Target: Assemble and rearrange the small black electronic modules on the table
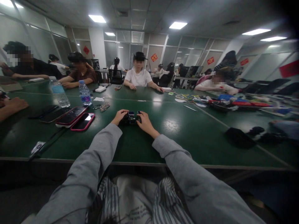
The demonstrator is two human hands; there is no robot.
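Nearest, grey sleeves reaching forward over a striped cloth in the lap. Beyond the edge of the green surface (187, 137), left hand (119, 116) and right hand (145, 122) set against either side of a small dark device (130, 119), fingers curled onto it; how firmly gripped, cannot tell. Device resting on the surface, midway between the hands. Off to the left, two phones in red cases (76, 119) lying side by side. Farther back, two water bottles (70, 92) standing upright. At the far edge, seated people with arms on the surface.
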